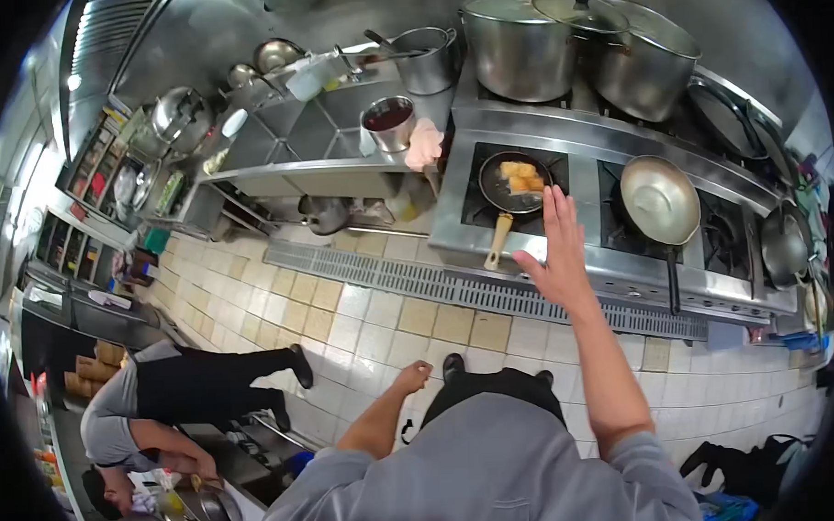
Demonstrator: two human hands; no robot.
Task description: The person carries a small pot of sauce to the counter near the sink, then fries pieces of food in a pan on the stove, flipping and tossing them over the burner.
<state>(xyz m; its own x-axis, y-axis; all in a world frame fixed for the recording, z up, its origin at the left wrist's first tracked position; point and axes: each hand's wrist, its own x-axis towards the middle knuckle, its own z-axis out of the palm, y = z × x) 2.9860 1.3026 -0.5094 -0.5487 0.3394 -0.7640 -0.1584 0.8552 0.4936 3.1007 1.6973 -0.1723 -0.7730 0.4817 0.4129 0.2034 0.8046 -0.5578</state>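
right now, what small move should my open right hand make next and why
Perhaps ease the right hand onto the pale handle: the hand is open nearby, the handle is unheld, and golden food sits in the small pan.

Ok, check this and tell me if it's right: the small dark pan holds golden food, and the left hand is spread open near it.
Wrong hand: the head view shows the right hand spread open near the small dark pan. The golden food is in it, as you said.
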